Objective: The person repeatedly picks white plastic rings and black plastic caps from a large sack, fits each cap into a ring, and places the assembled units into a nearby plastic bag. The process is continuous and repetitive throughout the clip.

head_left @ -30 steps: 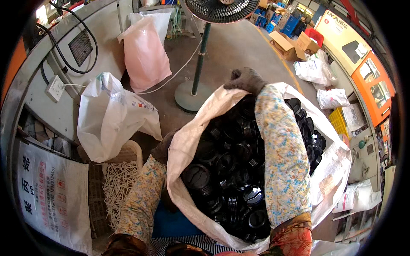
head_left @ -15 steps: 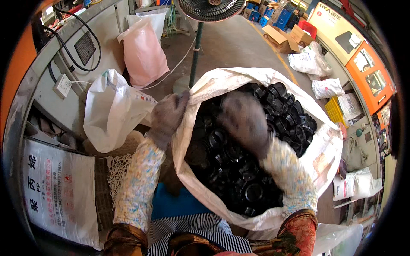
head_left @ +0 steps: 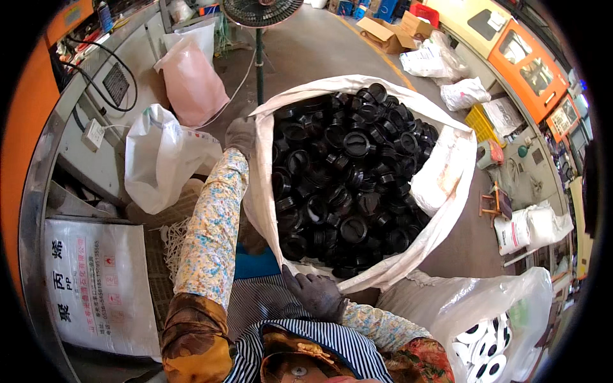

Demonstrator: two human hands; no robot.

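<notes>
A large white woven sack (head_left: 260, 191) stands before me, full of black ribbed plastic caps (head_left: 355, 145). My left hand (head_left: 241, 136), in a grey-brown glove, is closed on the sack's left rim, its fingertips partly hidden by the cloth. At the near edge, my right hand (head_left: 319, 296), in a dark grey glove, is closed on the rim, with its fingers along the fold. Neither hand touches the caps. Patterned sleeve covers run up both forearms.
A standing fan (head_left: 259, 57) rises beyond the sack. At the left are a white bag (head_left: 159, 159), a pink bag (head_left: 191, 83) and a printed sack (head_left: 102, 287). A clear bag of white round pieces (head_left: 511, 293) stands near right. A small wooden stool (head_left: 497, 203) stands farther right.
My right hand has left the caps inside the sack and come back to its near rim. The left hand still holds the left rim. The whole view has shifted, showing more of the near right.
</notes>
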